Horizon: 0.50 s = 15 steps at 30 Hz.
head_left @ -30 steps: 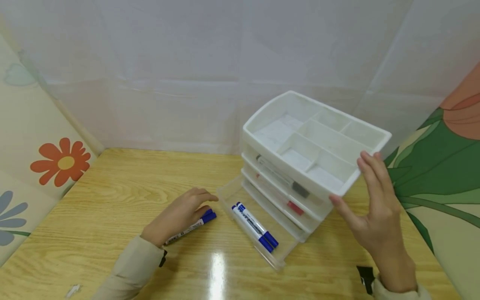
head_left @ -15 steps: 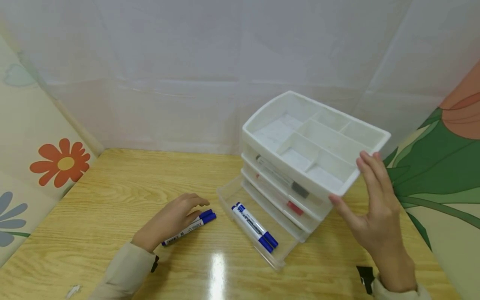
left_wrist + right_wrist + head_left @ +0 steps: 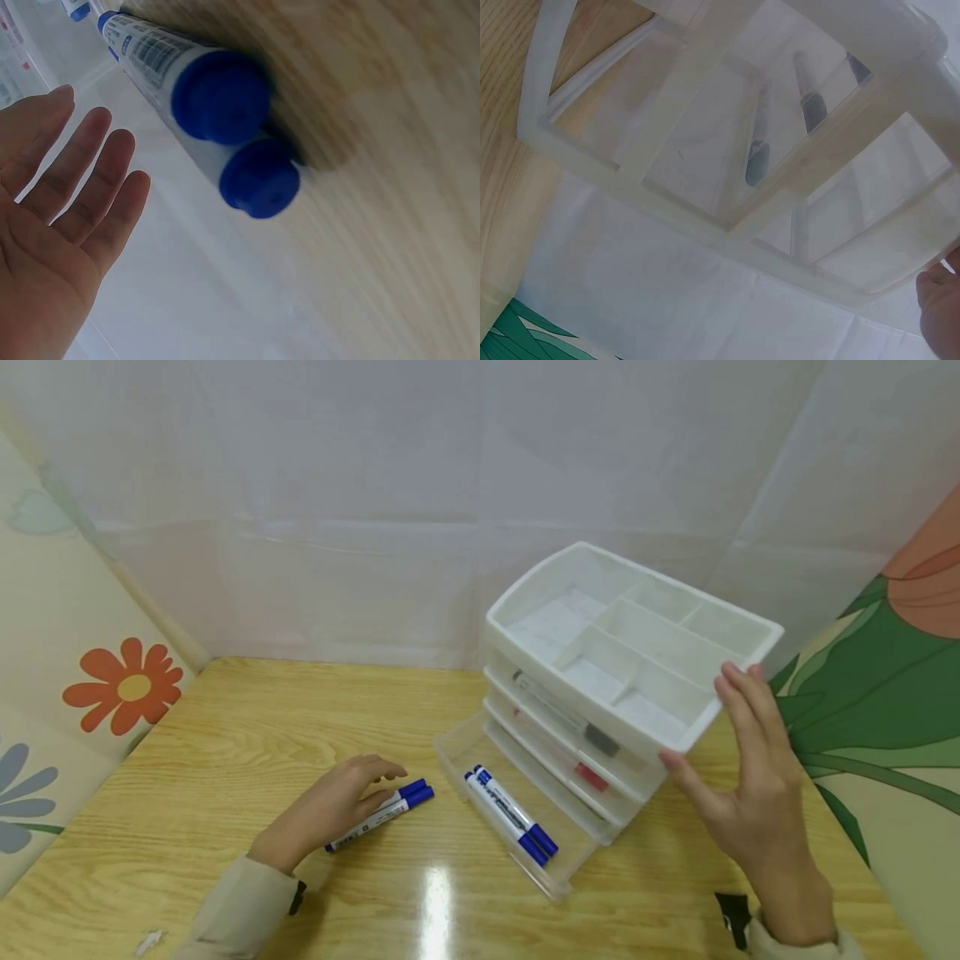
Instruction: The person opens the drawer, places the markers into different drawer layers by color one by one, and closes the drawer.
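Note:
A white drawer organizer (image 3: 600, 693) with a divided top tray stands right of centre. Its clear bottom drawer (image 3: 465, 737) is pulled out and holds two blue-capped whiteboard markers (image 3: 510, 814) side by side. Left of that drawer, another pair of blue-capped markers (image 3: 405, 800) lies on the table. My left hand (image 3: 330, 810) is just over this pair, its fingers loosely bent and holding nothing; the left wrist view shows the palm and spread fingers (image 3: 109, 176) beside the marker ends. My right hand (image 3: 750, 777) rests against the organizer's right side, thumb and fingertips at the tray rim.
Through the closed upper drawers show a dark-capped marker (image 3: 566, 714) and a red-capped marker (image 3: 588, 774). The wooden table (image 3: 285, 710) meets a pale sheet (image 3: 337, 510) at the back. Flower-patterned panels (image 3: 120, 685) flank both sides.
My left hand has drawn back to the lower left, away from the pulled-out drawer, uncovering more of the two table markers. My right hand and the organizer have stayed in place.

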Available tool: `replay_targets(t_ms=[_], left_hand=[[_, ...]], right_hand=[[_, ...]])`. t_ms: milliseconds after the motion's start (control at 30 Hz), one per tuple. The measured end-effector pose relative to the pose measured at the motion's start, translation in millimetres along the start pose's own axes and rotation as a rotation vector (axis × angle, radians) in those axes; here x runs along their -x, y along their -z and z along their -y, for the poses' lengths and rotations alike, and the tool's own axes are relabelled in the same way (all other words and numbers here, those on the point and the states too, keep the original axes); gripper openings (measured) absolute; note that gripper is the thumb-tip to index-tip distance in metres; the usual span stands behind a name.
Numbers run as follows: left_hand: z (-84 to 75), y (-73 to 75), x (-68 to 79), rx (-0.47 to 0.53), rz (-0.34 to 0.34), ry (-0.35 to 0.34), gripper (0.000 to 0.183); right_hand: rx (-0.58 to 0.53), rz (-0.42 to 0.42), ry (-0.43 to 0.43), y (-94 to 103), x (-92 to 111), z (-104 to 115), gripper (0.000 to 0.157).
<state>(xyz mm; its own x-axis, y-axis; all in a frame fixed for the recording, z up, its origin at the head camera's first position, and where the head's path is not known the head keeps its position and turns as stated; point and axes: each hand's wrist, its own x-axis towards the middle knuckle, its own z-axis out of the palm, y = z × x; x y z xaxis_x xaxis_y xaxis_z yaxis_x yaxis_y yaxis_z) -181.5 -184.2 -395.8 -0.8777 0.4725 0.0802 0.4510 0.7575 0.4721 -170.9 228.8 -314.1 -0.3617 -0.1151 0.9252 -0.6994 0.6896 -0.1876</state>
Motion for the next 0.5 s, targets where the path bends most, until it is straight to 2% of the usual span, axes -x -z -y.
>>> replay_targets(t_ms=[233, 500], left_hand=[[8.8, -2.6, 7.4, 0.019, -0.018, -0.005, 0.032], [13.2, -0.8, 15.2, 0.036, 0.001, 0.057, 0.029]], right_hand=[[-0.003, 0.001, 0.004, -0.2, 0.6, -0.2, 0.080], [-0.005, -0.001, 0.004, -0.1, 0.8, -0.6, 0.080]])
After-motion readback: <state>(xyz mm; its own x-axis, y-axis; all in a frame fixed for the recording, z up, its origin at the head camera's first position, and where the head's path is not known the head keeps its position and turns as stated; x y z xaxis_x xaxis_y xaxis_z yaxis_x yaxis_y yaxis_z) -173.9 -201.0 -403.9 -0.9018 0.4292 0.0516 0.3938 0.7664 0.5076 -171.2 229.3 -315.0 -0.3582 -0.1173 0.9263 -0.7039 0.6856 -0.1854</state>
